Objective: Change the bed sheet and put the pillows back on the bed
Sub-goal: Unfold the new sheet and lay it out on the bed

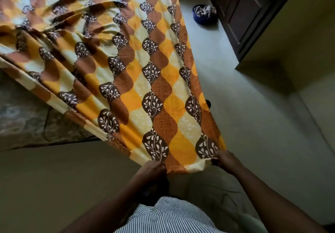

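We note: left hand (154,169) and right hand (223,159) each pinch sheet (145,87) hem, grip narrow on cloth. Sheet long axis runs from bed (23,120) out to hands; left hand nearer bed.

Dim overall, soft light brightest on the sheet (163,80), deep shadow at 4 o'clock, blur toward 10 o'clock, wide-angle bending at edges.

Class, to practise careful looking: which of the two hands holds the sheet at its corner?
The right hand, pinching the bed sheet where its floor-side edge ends; the left hand grips farther along the hem, toward the mattress.
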Available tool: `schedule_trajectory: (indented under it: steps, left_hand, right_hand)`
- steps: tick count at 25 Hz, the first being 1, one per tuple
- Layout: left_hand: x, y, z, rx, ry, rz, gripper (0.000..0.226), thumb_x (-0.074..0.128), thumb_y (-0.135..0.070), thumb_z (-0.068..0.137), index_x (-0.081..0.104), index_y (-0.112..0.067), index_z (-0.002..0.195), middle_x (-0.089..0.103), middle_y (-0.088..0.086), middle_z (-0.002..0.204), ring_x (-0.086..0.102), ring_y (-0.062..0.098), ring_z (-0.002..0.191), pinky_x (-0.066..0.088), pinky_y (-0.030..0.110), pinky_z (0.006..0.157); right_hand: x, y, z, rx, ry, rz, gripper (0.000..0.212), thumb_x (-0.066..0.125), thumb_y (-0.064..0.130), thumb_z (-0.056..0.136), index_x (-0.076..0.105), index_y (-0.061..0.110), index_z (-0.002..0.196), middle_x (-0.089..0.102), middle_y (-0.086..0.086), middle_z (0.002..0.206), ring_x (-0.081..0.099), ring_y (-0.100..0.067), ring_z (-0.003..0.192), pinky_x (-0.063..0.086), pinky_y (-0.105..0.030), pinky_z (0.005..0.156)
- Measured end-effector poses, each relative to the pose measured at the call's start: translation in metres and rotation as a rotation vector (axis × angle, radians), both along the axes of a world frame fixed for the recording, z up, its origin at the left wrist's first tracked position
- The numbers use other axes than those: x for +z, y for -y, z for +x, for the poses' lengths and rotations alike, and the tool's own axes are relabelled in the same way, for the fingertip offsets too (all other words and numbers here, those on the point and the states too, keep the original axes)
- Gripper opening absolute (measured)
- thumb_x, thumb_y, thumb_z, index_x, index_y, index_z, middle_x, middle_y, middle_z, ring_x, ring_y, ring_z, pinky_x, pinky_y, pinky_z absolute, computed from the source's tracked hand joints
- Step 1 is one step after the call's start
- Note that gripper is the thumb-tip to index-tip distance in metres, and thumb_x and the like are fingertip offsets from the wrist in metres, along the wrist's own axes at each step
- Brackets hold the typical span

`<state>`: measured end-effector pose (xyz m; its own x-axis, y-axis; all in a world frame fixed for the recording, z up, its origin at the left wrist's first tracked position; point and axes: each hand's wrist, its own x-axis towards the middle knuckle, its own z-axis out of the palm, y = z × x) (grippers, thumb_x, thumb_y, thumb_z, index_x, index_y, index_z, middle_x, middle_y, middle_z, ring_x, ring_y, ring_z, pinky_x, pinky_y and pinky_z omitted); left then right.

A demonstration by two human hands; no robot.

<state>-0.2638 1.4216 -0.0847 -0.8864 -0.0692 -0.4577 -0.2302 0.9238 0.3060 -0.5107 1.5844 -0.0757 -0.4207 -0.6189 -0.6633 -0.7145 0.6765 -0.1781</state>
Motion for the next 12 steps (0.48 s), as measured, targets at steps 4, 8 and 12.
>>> schedule_trajectory:
  steps: [4,8,12]
  left_hand:
    - [0.005,0.021,0.008,0.078,0.107,0.135,0.037,0.047,-0.021,0.095,0.051,-0.016,0.132,0.051,0.006,0.135,0.053,0.022,0.117,0.042,0.029,0.092]
    - [0.02,0.052,0.017,0.229,0.028,0.178,0.041,0.049,-0.02,0.095,0.045,-0.018,0.136,0.043,0.001,0.142,0.043,0.018,0.128,0.038,0.029,0.101]
    - [0.025,0.106,0.065,0.393,-0.03,0.149,0.038,0.047,-0.026,0.096,0.048,-0.02,0.133,0.048,0.0,0.138,0.047,0.017,0.125,0.04,0.031,0.102]
  right_hand:
    - [-0.012,0.01,0.036,-0.012,0.094,-0.031,0.039,0.06,0.036,0.088,0.057,0.021,0.124,0.053,-0.002,0.13,0.052,-0.023,0.117,0.044,-0.017,0.082]
    - [-0.019,0.05,0.09,0.028,0.104,-0.136,0.049,0.058,0.037,0.089,0.047,0.022,0.135,0.048,-0.004,0.133,0.045,-0.022,0.124,0.038,-0.026,0.097]
    - [-0.018,0.126,0.156,0.064,0.22,-0.277,0.038,0.059,0.031,0.089,0.056,0.022,0.126,0.055,-0.005,0.123,0.051,-0.02,0.116,0.04,-0.025,0.093]
